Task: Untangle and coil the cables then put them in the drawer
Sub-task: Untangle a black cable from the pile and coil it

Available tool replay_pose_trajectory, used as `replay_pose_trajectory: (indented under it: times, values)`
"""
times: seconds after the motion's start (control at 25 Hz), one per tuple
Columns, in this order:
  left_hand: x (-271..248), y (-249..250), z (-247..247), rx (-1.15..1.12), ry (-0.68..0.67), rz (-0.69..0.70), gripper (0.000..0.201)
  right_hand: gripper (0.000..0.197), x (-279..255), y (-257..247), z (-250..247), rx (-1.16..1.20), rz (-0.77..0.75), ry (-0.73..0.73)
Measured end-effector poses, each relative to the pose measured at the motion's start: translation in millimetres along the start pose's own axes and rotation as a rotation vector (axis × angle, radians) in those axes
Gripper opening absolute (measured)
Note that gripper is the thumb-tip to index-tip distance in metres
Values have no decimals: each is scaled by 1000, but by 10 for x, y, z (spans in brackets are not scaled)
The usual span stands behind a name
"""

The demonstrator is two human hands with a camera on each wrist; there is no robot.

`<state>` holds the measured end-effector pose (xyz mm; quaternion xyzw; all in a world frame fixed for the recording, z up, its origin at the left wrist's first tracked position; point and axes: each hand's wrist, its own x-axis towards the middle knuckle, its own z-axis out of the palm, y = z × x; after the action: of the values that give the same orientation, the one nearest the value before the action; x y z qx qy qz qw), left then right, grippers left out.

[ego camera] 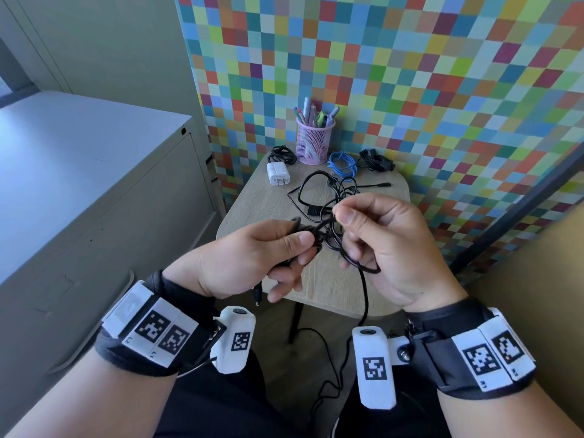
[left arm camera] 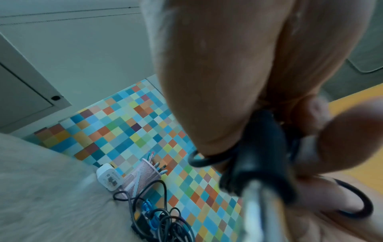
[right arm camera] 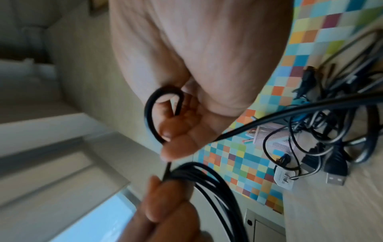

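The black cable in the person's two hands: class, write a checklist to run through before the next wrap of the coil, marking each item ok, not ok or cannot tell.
1. Left hand grips the gathered loops of the thin black cable: ok.
2. Right hand pinches the strand feeding the coil: ok.
3. Slack kept off the floor: not ok; it hangs over the edge of the small wooden table.
4. Held cable free of the tangled black cable pile on the table: cannot tell.
5. Drawer open to receive the coil: cannot tell; no open drawer shows on the grey metal cabinet.
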<state>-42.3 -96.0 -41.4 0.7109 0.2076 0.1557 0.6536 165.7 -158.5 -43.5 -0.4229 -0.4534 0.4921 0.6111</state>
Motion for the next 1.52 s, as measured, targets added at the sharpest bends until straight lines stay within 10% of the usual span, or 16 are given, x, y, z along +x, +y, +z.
replay_pose_trajectory:
  times: [0.72,0.88,1.04,1.36,1.52]
  values:
    - [39,-87,1,-490,136,150,32,32,-28,54,-84,158,-7,-111]
    - [56,-22,15,-607,98,98,36,37,-32,131,-9,-129,-77,15]
    - [65,-31,63,-619,60,80,62,31,-39,129,27,-271,-75,-153]
    - [29,-69,17,-559,45,24,49,37,-3,98,-5,-437,-99,-160]
    - [-11,-51,9,-624,8,139,38,31,25,14,-124,-160,-39,-92]
